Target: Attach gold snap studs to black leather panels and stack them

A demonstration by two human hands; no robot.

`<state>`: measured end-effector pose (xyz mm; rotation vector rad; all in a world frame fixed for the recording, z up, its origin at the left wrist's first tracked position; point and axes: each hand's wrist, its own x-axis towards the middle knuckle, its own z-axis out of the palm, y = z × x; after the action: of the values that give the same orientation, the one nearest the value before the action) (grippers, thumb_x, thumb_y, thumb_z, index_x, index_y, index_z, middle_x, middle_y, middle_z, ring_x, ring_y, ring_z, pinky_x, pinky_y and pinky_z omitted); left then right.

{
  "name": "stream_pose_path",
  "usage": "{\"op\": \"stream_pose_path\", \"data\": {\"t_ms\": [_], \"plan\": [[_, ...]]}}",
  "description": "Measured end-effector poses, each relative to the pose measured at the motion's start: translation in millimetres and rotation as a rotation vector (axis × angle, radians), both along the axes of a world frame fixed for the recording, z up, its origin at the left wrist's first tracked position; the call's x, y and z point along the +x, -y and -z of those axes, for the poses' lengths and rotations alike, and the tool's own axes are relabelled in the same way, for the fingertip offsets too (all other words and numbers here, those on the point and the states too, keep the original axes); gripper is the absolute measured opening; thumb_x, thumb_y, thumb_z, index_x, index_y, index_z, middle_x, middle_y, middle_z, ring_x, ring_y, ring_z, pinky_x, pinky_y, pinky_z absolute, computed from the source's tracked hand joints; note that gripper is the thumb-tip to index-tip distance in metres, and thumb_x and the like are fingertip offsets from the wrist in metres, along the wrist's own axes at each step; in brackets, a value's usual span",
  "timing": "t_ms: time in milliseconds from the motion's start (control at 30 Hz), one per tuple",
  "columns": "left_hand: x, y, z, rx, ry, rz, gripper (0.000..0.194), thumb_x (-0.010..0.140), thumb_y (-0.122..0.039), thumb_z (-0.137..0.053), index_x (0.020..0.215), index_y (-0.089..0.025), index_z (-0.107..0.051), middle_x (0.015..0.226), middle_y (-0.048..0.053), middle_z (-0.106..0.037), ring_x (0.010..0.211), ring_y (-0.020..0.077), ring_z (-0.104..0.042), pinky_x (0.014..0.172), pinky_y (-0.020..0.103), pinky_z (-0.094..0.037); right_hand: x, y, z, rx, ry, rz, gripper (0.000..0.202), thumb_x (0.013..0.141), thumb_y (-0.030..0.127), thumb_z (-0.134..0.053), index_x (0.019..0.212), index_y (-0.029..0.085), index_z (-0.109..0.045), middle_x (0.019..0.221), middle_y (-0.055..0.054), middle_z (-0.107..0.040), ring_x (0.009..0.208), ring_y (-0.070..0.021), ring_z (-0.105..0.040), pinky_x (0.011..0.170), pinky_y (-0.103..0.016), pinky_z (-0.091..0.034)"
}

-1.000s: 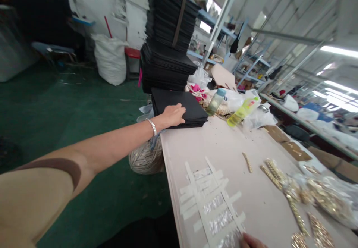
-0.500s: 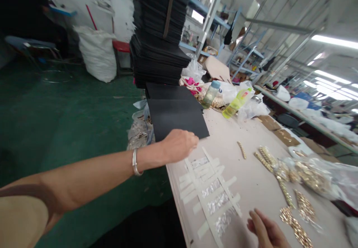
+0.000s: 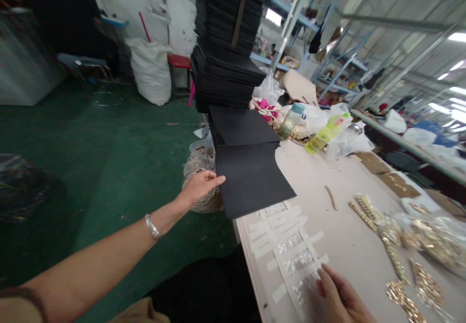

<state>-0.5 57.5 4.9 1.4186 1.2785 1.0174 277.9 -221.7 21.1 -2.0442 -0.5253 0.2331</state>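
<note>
My left hand [image 3: 204, 185] pinches the left edge of a black sheet [image 3: 255, 177], which lies partly over the table's corner. Behind that sheet are more black sheets [image 3: 242, 125], below a tall black stack [image 3: 229, 73]. My right hand [image 3: 338, 291] rests low over the table, beside strips of pale tape [image 3: 286, 252] with clear film between them. Its thumb and fingers are close together; whether anything small is between them cannot be made out.
Gold chains [image 3: 395, 260] and a plastic bag of gold pieces [image 3: 433, 238] lie at the right. A yellow-green bottle [image 3: 324, 136] and a bluish bottle [image 3: 291, 121] lean among bags at the back. A white sack [image 3: 151, 73] stands on the floor; a person in black [image 3: 61, 12] is at upper left.
My left hand has gone from above the sheets to the left edge of one, which now reaches nearer, over the top of the tape strips. The view has turned slightly left.
</note>
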Motion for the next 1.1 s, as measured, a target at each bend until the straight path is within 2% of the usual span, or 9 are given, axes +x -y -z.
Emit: {"op": "stream_pose_path", "data": {"t_ms": [167, 233, 300, 433, 500, 600, 800, 933, 1100], "plan": [[27, 12, -7.3, -0.113, 0.226, 0.186, 0.045, 0.059, -0.044, -0.073, 0.094, -0.018, -0.062, 0.092, 0.005, -0.073, 0.092, 0.0252, -0.068, 0.081, 0.035, -0.054, -6, -10, -14.4, -0.01, -0.112, -0.066, 0.066, 0.059, 0.061, -0.079, 0.105, 0.013, -0.074, 0.09, -0.008, -0.078, 0.08, -0.0245, -0.074, 0.075, -0.028, -0.061], [27, 22, -16.6, -0.174, 0.258, 0.274, 0.041, 0.059, -0.039, -0.074, 0.093, -0.018, -0.064, 0.089, 0.004, -0.073, 0.089, 0.0241, -0.068, 0.077, 0.033, -0.054, -9, -11, -21.1, 0.034, -0.17, -0.116, 0.065, 0.06, 0.058, -0.082, 0.107, 0.013, -0.073, 0.095, -0.009, -0.078, 0.083, -0.0246, -0.075, 0.077, -0.029, -0.061], [23, 35, -25.0, -0.257, 0.26, 0.37, 0.031, 0.059, -0.034, -0.074, 0.084, -0.018, -0.064, 0.079, 0.002, -0.071, 0.076, 0.021, -0.066, 0.064, 0.029, -0.052, -14, -11, -26.6, 0.065, -0.216, -0.164, 0.058, 0.064, 0.054, -0.084, 0.104, 0.014, -0.073, 0.093, -0.009, -0.078, 0.085, -0.0248, -0.075, 0.078, -0.029, -0.061], [21, 64, -27.3, -0.444, 0.23, 0.509, 0.019, 0.057, -0.029, -0.069, 0.065, -0.018, -0.055, 0.055, -0.004, -0.054, 0.045, 0.0091, -0.043, 0.042, 0.019, -0.027, -32, -21, -31.3, 0.134, -0.313, -0.262, 0.044, 0.069, 0.048, -0.084, 0.097, 0.015, -0.076, 0.085, -0.007, -0.078, 0.078, -0.023, -0.075, 0.076, -0.033, -0.062], [26, 78, -22.3, -0.534, 0.22, 0.583, 0.022, 0.056, -0.029, -0.067, 0.056, -0.019, -0.047, 0.047, -0.007, -0.043, 0.04, 0.0057, -0.029, 0.041, 0.019, -0.017, -42, -30, -29.3, 0.173, -0.413, -0.307, 0.042, 0.067, 0.047, -0.086, 0.094, 0.016, -0.076, 0.083, -0.006, -0.077, 0.072, -0.0211, -0.075, 0.074, -0.034, -0.063], [36, 98, -17.1, -0.622, 0.218, 0.685, 0.029, 0.055, -0.03, -0.068, 0.051, -0.02, -0.041, 0.045, -0.008, -0.034, 0.041, 0.0047, -0.023, 0.041, 0.02, -0.014, -50, -42, -21.7, 0.174, -0.532, -0.344, 0.041, 0.063, 0.046, -0.088, 0.087, 0.015, -0.076, 0.077, -0.004, -0.075, 0.064, -0.0174, -0.072, 0.068, -0.032, -0.063], [57, 114, -23.2, -0.628, 0.253, 0.706, 0.038, 0.063, -0.048, -0.078, 0.076, -0.018, -0.058, 0.061, -0.006, -0.047, 0.048, 0.007, -0.033, 0.042, 0.018, -0.018, -45, -48, -15.1, 0.111, -0.572, -0.403, 0.038, 0.064, 0.044, -0.087, 0.084, 0.015, -0.075, 0.067, 0.001, -0.067, 0.059, -0.0118, -0.063, 0.054, -0.024, -0.06], [68, 116, -21.4, -0.656, 0.237, 0.713, 0.048, 0.065, -0.062, -0.074, 0.066, -0.017, -0.056, 0.054, -0.006, -0.044, 0.044, 0.0074, -0.032, 0.039, 0.02, -0.018, -44, -57, -21.7, 0.056, -0.56, -0.454, 0.035, 0.067, 0.044, -0.084, 0.084, 0.015, -0.074, 0.06, 0.004, -0.058, 0.052, -0.0084, -0.054, 0.045, -0.021, -0.056], [69, 116, -19.6, -0.678, 0.231, 0.714, 0.052, 0.065, -0.066, -0.073, 0.06, -0.017, -0.057, 0.05, -0.005, -0.044, 0.041, 0.0065, -0.031, 0.037, 0.021, -0.017, -44, -65, -23.2, 0.044, -0.53, -0.504, 0.031, 0.072, 0.043, -0.08, 0.086, 0.016, -0.074, 0.055, 0.006, -0.053, 0.048, -0.0075, -0.048, 0.041, -0.019, -0.053]]}}
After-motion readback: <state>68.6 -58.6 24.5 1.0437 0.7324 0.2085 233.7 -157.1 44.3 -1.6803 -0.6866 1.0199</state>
